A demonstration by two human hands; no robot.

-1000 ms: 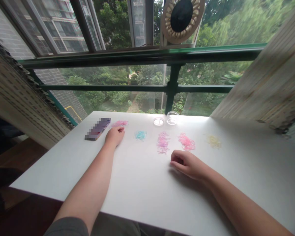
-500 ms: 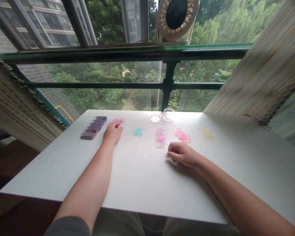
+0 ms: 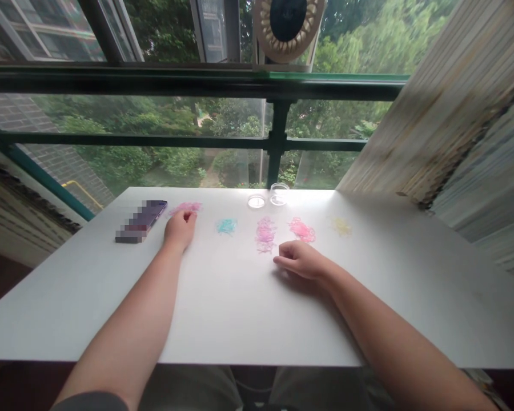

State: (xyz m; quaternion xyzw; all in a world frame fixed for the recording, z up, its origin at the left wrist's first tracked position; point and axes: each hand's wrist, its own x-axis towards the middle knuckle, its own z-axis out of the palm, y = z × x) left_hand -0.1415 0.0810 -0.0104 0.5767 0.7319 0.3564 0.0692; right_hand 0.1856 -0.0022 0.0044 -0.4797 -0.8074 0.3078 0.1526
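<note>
My left hand (image 3: 180,229) is at the near edge of a pink-purple pile of thin loops (image 3: 187,208) that look like small rubber bands. Its thumb and forefinger are pinched together; whatever lies between them is too small to make out. Loosely curled, my right hand (image 3: 300,258) rests on the table, and nothing shows in its fingers. Just beyond it lie a lilac-pink pile of loops (image 3: 265,234) and a bright pink pile (image 3: 301,229). A turquoise pile (image 3: 227,226) sits between the hands, and a pale yellow pile (image 3: 341,226) is off to the right.
On the white table (image 3: 223,308), a phone-like slab (image 3: 152,214), partly pixelated, lies left of my left hand. Two small clear round pieces, a shallow dish (image 3: 256,201) and a taller container (image 3: 279,194), stand at the back edge. Behind are a green railing (image 3: 188,83) and a curtain (image 3: 394,125).
The view has shifted, moving the whole scene left in the picture. My left thumb and forefinger have closed into a pinch at the pink-purple pile. My right hand keeps its place near the lilac-pink pile.
</note>
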